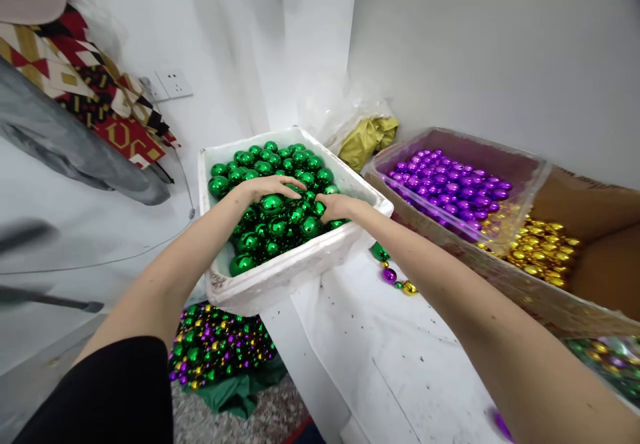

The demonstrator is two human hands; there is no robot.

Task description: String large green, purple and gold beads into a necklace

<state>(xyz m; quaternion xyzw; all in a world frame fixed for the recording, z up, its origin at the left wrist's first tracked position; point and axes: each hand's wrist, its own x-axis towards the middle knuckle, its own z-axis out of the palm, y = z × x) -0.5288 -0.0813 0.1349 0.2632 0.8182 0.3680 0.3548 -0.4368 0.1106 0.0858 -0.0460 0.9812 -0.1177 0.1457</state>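
A white foam box holds many shiny green balls of different sizes. Over the middle of them reaches my left hand, palm down, its fingers stretched out and touching the balls. My right hand is inside the box near its right wall. Its thumb and fingers close around a small green ball, and some fingertips are hidden among the balls. Both forearms cross over the near side of the box.
A clear bin of purple balls and gold balls in a cardboard box stand at right. A beaded strand lies on the white table. Mixed beads fill a green sack below left. Yellow plastic lies behind.
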